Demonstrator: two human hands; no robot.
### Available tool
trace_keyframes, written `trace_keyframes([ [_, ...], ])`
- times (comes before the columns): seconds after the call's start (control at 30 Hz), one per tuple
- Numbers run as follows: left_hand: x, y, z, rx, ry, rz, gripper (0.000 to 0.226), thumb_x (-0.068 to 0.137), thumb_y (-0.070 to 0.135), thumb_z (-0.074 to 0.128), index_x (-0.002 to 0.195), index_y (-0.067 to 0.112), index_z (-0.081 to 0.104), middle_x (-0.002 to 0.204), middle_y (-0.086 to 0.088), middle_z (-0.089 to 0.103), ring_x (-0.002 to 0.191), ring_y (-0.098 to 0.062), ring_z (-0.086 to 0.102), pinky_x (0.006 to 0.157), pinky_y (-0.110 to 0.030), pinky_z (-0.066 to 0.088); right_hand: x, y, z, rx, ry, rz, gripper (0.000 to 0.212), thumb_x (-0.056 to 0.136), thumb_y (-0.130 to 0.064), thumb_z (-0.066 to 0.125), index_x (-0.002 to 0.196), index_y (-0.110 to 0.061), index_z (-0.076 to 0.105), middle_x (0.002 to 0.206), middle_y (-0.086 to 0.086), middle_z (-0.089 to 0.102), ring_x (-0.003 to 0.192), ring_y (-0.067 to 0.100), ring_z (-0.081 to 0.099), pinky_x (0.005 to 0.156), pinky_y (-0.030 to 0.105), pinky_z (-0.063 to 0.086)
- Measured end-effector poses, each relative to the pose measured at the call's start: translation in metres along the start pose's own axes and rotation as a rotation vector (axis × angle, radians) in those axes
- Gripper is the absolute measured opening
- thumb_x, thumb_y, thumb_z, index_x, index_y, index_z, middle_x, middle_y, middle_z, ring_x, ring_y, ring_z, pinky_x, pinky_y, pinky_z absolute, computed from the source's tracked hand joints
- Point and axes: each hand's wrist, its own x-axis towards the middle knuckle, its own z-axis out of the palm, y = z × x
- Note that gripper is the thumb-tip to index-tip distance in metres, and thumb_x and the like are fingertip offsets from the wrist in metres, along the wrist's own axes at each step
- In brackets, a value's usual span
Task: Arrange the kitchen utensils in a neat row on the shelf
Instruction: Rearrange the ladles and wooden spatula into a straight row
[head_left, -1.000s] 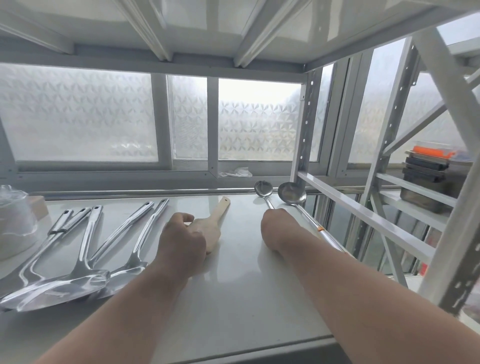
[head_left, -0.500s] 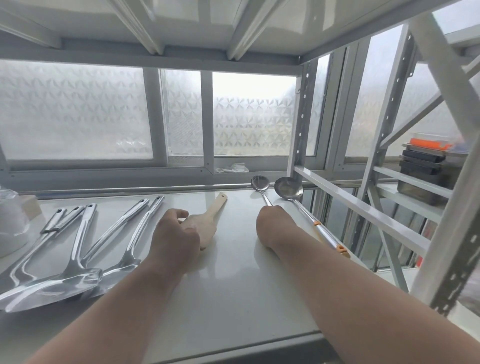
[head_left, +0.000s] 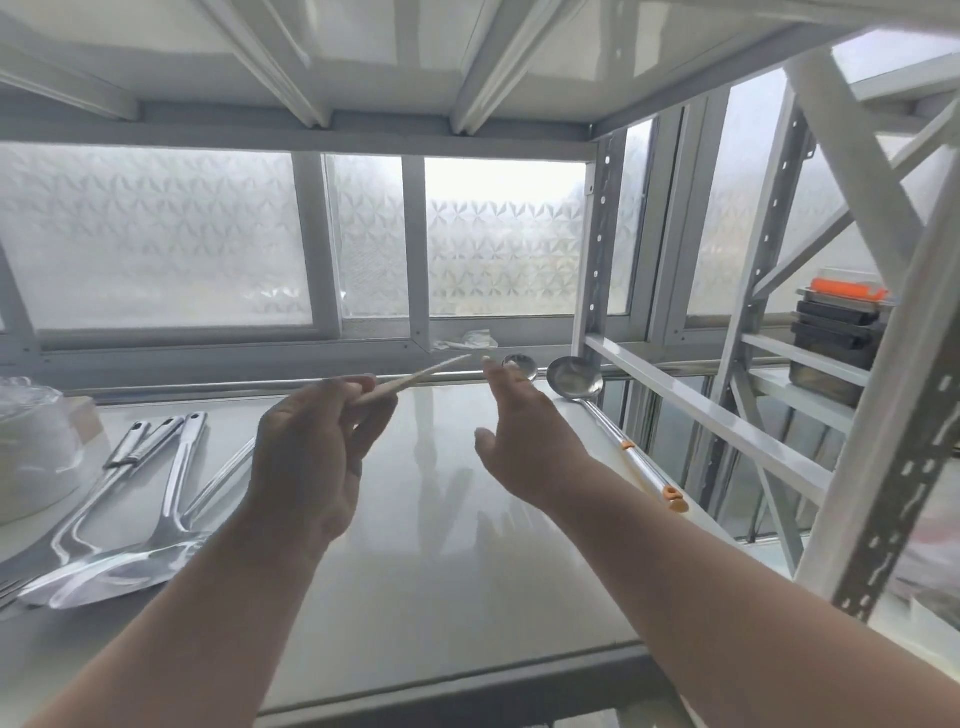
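Left hand (head_left: 306, 457) has picked the wooden spatula (head_left: 410, 378) up off the shelf (head_left: 441, 545), now pinched edge-on in the air w/ handle pointing back-right. Right hand (head_left: 524, 441) let go of the small ladle (head_left: 521, 365), lifted off the surface, fingers now extended toward the spatula tip.

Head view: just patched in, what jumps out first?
The left hand holds a wooden spatula lifted above the shelf, mid-frame. The right hand reaches open beside it. Steel utensils lie bunched at left, and a long ladle lies along the right edge.
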Motion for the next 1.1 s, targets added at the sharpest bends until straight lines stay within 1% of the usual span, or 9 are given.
trace_keyframes([
  [0.13, -0.003, 0.029, 0.003, -0.242, -0.203, -0.122, 0.045, 0.103, 0.026, 0.049, 0.079, 0.004, 0.08, 0.083, -0.008, 0.077, 0.082, -0.019, 0.075, 0.08, -0.025, 0.065, -0.014, 0.003, -0.011, 0.055, 0.11, -0.01, 0.072, 0.093, -0.032, 0.067, 0.155, -0.026, 0.031, 0.158, 0.011, 0.039, 0.145, 0.03, 0.036, 0.115, 0.043, 0.037],
  [0.23, 0.003, 0.046, 0.008, -0.34, -0.229, -0.177, 0.035, 0.101, 0.03, 0.059, 0.11, -0.002, 0.071, 0.092, -0.008, 0.074, 0.087, -0.019, 0.073, 0.081, -0.022, 0.064, -0.032, -0.005, -0.015, 0.088, 0.23, 0.01, 0.02, 0.096, -0.027, 0.06, 0.115, -0.026, 0.064, 0.105, 0.001, 0.069, 0.099, 0.028, 0.063, 0.081, 0.041, 0.053],
  [0.3, 0.012, 0.049, 0.018, -0.184, -0.179, -0.107, 0.013, 0.101, 0.012, 0.063, 0.105, 0.003, 0.071, 0.089, -0.006, 0.075, 0.08, -0.015, 0.075, 0.074, -0.02, 0.064, -0.047, -0.012, -0.016, 0.125, 0.187, 0.041, 0.012, 0.098, -0.024, 0.053, 0.097, -0.024, 0.065, 0.08, -0.004, 0.067, 0.073, 0.024, 0.061, 0.061, 0.036, 0.052],
  [0.4, 0.02, 0.035, 0.034, 0.241, -0.224, -0.02, 0.022, 0.098, -0.003, 0.063, 0.108, 0.015, 0.073, 0.088, -0.002, 0.079, 0.071, -0.013, 0.074, 0.068, -0.025, 0.063, -0.067, -0.018, -0.021, 0.23, 0.089, 0.071, 0.018, 0.099, -0.022, 0.051, 0.087, -0.021, 0.063, 0.065, -0.002, 0.061, 0.057, 0.018, 0.053, 0.051, 0.034, 0.046],
  [0.57, 0.034, -0.008, 0.053, 0.52, -0.2, 0.007, 0.019, 0.096, 0.007, 0.073, 0.112, 0.016, 0.074, 0.09, -0.002, 0.07, 0.062, -0.017, 0.059, 0.06, -0.03, 0.059, -0.069, -0.011, -0.026, 0.366, 0.01, 0.169, 0.02, 0.099, -0.028, 0.054, 0.087, -0.02, 0.067, 0.074, 0.004, 0.07, 0.065, 0.027, 0.069, 0.057, 0.045, 0.06],
  [0.73, 0.046, -0.046, 0.073, 0.622, -0.239, -0.049, 0.03, 0.089, 0.003, 0.079, 0.115, 0.013, 0.071, 0.091, -0.006, 0.076, 0.069, -0.018, 0.069, 0.058, -0.026, 0.059, -0.054, 0.003, -0.03, 0.419, -0.057, 0.25, 0.016, 0.1, -0.023, 0.055, 0.092, -0.018, 0.069, 0.086, 0.006, 0.072, 0.062, 0.021, 0.069, 0.046, 0.022, 0.052],
  [0.9, 0.054, -0.085, 0.075, 0.774, -0.242, -0.132, 0.034, 0.081, 0.004, 0.084, 0.108, 0.014, 0.065, 0.092, -0.008, 0.077, 0.083, -0.029, 0.08, 0.085, -0.048, 0.067, -0.039, 0.021, -0.025, 0.324, -0.104, 0.271, 0.016, 0.089, -0.03, 0.055, 0.096, -0.023, 0.067, 0.089, 0.004, 0.07, 0.081, 0.027, 0.072, 0.072, 0.047, 0.063],
  [1.0, 0.063, -0.1, 0.072, 0.865, -0.226, -0.14, 0.055, 0.069, 0.018, 0.086, 0.119, 0.013, 0.065, 0.097, -0.011, 0.079, 0.087, -0.031, 0.081, 0.084, -0.052, 0.066, -0.032, 0.026, -0.021, 0.243, -0.085, 0.242, 0.017, 0.091, -0.029, 0.056, 0.099, -0.022, 0.07, 0.093, 0.002, 0.071, 0.088, 0.024, 0.067, 0.078, 0.033, 0.055],
  [1.1, 0.069, -0.112, 0.068, 1.008, -0.241, -0.112, 0.077, 0.073, 0.023, 0.088, 0.142, 0.01, 0.057, 0.103, -0.009, 0.079, 0.092, -0.029, 0.079, 0.071, -0.038, 0.065, -0.035, 0.031, -0.016, 0.175, -0.067, 0.201, 0.017, 0.094, -0.031, 0.056, 0.097, -0.022, 0.071, 0.092, 0.001, 0.071, 0.088, 0.021, 0.063, 0.073, 0.027, 0.044],
])
